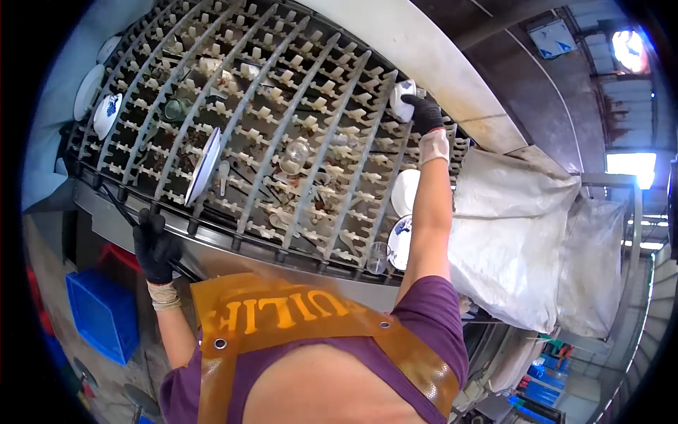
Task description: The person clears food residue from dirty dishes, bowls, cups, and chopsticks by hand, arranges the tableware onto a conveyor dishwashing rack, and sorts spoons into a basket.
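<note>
My right hand [426, 114], in a black glove with a pale cuff, reaches to the far right of a pegged conveyor [282, 116]. Its fingers are closed on a small white bowl [402, 99] with blue decoration. My left hand [152, 247], also black-gloved, is at the conveyor's near left edge, wrapped around a thin black rod [120, 205]. A white plate with a blue rim [205, 166] stands tilted between the pegs. Below my right forearm lie a white dish [405, 192], a blue-patterned plate [400, 244] and a clear glass [377, 258].
More white plates [107, 116] lean at the conveyor's left end. A clear glass [294, 157], a white spoon [224, 177] and food scraps lie under or among the pegs. A blue crate [104, 314] is at lower left. Whitish plastic curtains [508, 233] hang at right.
</note>
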Demonstrator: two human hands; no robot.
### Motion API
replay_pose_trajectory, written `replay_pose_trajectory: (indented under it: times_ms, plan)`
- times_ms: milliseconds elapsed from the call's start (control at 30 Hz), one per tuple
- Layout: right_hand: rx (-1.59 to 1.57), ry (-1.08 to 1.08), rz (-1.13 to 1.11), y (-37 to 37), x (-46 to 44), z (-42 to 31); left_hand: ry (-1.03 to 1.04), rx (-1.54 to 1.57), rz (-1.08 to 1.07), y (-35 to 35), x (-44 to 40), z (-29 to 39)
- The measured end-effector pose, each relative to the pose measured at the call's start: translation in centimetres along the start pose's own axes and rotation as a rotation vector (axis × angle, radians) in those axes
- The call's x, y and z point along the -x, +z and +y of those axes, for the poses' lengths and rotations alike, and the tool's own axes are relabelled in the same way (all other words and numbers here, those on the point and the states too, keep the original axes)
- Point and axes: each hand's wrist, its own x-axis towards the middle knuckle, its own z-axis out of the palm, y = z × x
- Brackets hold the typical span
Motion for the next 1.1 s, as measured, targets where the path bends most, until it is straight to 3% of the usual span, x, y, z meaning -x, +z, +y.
replay_pose_trajectory:
  times_ms: [67,133,200,267,300,333,400,433,467,500,533,567,600,633,667,700,733,800,867,933,967,1000,1067,1100]
  plan:
    - [-0.507,0.053,-0.214,1.1,2.8,-0.2,-0.037,0.043,0.01,0.2,0.1,0.1]
    - [-0.702,0.181,-0.153,2.6,3.5,1.2,-0.077,0.086,0.02,0.6,0.1,-0.1]
    - [0.927,-0.422,0.031,1.1,3.3,5.6,-0.136,0.157,-0.03,1.5,0.0,-0.1]
    - [0.369,-0.347,0.142,1.5,4.3,7.0,-0.114,0.132,0.019,2.8,0.2,-1.6]
    - [0.091,-0.346,0.206,1.7,4.8,7.7,-0.042,-0.111,0.184,5.0,0.3,-3.1]
    - [-0.164,-0.096,0.268,3.1,7.9,5.3,-0.128,-0.059,0.089,5.6,0.1,-3.9]
    - [-0.098,-0.145,0.161,4.4,11.3,4.2,-0.313,0.021,-0.096,6.9,-0.4,-5.5]
    - [-0.026,-0.12,0.132,5.7,13.1,3.9,-0.372,-0.118,0.085,10.1,-0.5,-7.3]
    - [-0.163,-0.064,0.025,7.7,17.6,0.9,-0.541,0.087,-0.198,12.1,-1.5,-8.0]
    - [-0.225,-0.243,-0.149,8.7,19.9,1.1,-0.661,0.053,-0.19,13.5,-2.2,-9.4]
    - [-0.026,-0.331,-0.185,9.9,21.0,2.0,-0.714,0.051,-0.172,14.2,-2.7,-10.9]
    - [-0.069,-0.293,-0.369,10.6,24.5,-0.5,-0.739,0.095,-0.195,15.2,-3.4,-11.7]
    - [0.376,-0.765,-0.32,11.3,25.1,0.1,-0.764,0.139,-0.217,15.9,-3.7,-12.3]
    - [0.301,-0.622,-0.465,11.6,27.5,-1.2,-0.771,0.137,-0.225,16.1,-3.6,-12.6]
    - [0.37,-0.638,-0.514,11.4,28.1,-2.1,-0.398,-0.469,-0.425,16.3,-3.6,-12.8]
    - [0.361,-0.696,-0.382,11.0,27.5,-2.1,0.032,-1.047,-0.59,16.3,-3.6,-13.0]
    - [0.352,-0.749,-0.255,10.5,25.9,-1.9,0.034,-1.048,-0.591,14.9,-3.6,-13.5]
    - [0.494,-0.648,0.203,8.8,18.8,0.7,-0.787,0.155,-0.032,10.7,-3.4,-14.4]
    - [0.239,-0.687,0.451,6.5,12.9,2.3,-0.811,0.177,-0.075,12.7,-3.0,-11.5]
    - [0.184,-0.485,0.505,5.3,6.4,5.8,-0.795,0.071,0.003,13.0,-2.1,-9.7]
    - [-0.066,-0.432,0.367,5.1,3.7,7.9,-0.689,0.036,0.043,11.5,-1.5,-9.7]
    - [-0.31,-0.368,0.217,5.2,1.6,9.4,-0.523,-0.189,0.07,14.6,-0.7,-7.8]
    - [-0.426,-0.177,0.284,6.4,1.1,8.0,-0.438,0.021,0.007,11.7,0.0,-5.8]
    - [-0.466,-0.215,0.239,6.5,1.5,6.8,-0.387,0.13,0.019,8.2,0.4,-4.3]
